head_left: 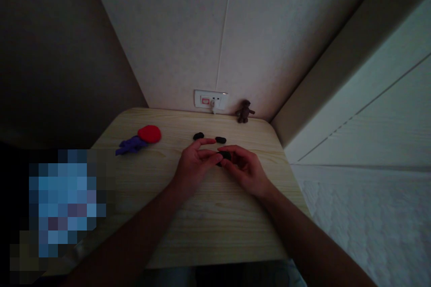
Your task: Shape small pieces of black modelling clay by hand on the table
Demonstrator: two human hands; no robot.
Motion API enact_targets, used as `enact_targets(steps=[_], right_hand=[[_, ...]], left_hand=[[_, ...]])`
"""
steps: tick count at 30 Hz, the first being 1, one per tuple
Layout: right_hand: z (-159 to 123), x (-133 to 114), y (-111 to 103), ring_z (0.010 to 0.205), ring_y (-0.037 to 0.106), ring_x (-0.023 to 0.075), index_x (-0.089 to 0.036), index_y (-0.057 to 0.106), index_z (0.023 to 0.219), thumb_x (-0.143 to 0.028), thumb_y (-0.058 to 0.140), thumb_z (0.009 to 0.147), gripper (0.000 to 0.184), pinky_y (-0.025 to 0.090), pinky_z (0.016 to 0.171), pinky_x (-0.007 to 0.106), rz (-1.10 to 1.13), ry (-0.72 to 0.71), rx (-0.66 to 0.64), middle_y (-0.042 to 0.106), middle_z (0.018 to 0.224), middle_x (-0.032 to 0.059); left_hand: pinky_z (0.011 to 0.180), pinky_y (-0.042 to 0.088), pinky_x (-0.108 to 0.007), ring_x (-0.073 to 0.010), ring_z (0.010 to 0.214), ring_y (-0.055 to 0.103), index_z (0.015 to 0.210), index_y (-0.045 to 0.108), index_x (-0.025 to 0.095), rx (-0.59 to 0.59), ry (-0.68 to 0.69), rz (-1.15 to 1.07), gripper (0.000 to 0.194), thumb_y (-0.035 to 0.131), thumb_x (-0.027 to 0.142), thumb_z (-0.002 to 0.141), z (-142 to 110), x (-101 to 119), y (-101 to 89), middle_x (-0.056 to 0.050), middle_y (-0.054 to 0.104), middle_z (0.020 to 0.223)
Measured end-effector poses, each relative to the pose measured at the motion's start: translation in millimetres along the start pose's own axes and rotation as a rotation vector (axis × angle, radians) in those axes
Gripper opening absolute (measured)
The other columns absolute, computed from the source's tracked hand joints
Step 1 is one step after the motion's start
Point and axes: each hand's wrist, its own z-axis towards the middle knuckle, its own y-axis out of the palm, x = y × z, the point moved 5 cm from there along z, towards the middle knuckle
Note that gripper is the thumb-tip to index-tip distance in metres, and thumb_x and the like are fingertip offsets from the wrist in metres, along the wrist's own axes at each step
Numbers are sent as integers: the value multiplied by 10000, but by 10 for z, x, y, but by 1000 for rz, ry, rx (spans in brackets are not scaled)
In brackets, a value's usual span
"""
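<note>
Between my two hands is a small black lump of what looks like modelling clay (pixel 225 157), held just above the wooden table. The fingertips of my left hand (pixel 194 161) pinch its left side, with the index finger stretched out beyond it. On the other side, the thumb and fingers of my right hand (pixel 247 168) close on the same lump. My fingers hide part of its shape. Just past my hands lie two more black pieces: a rounded one (pixel 198 136) on the left and an oblong one (pixel 220 140) near my left index finger.
A red disc (pixel 150 133) touches a purple clay-like shape (pixel 133 144) on the left of the table (pixel 202 233). At the back right, a small brown figure (pixel 245 111) stands by the wall. A wall socket (pixel 210 99) holds a plug. Pixelation covers the lower left.
</note>
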Motion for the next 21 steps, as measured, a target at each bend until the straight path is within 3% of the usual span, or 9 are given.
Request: enact_targets(steps=[5, 12, 16, 21], right_hand=[[4, -21, 27, 745, 632, 154, -214, 722, 1070, -385, 715, 897, 243, 513, 661, 289, 10, 40, -71, 716, 863, 31], [-32, -17, -11, 646, 561, 119, -212, 711, 1198, -308, 690, 913, 301, 476, 573, 249, -188, -134, 54, 671, 813, 20], [-19, -15, -20, 577, 526, 103, -218, 736, 1169, -319, 677, 924, 272, 440, 524, 225, -290, -129, 21, 618, 693, -16], [-7, -50, -17, 586, 563, 106, -200, 736, 1167, -339, 680, 921, 289, 450, 526, 224, -324, -120, 17, 664, 718, 0]], left_hand=[[765, 557, -306, -191, 742, 749, 1166, 631, 178, -6, -9, -14, 549, 882, 292, 692, -8, 9, 19, -36, 794, 791], [796, 585, -328, -202, 789, 758, 1008, 747, 155, 24, -3, -52, 363, 872, 306, 703, 20, -14, -4, -80, 813, 884], [816, 599, -351, -215, 827, 761, 886, 791, 163, 15, 16, -10, 221, 850, 302, 724, 19, -8, 6, -90, 813, 912], [832, 600, -360, -217, 844, 764, 908, 802, 177, 51, 7, -18, 224, 852, 290, 721, 27, -28, -9, -85, 815, 923]])
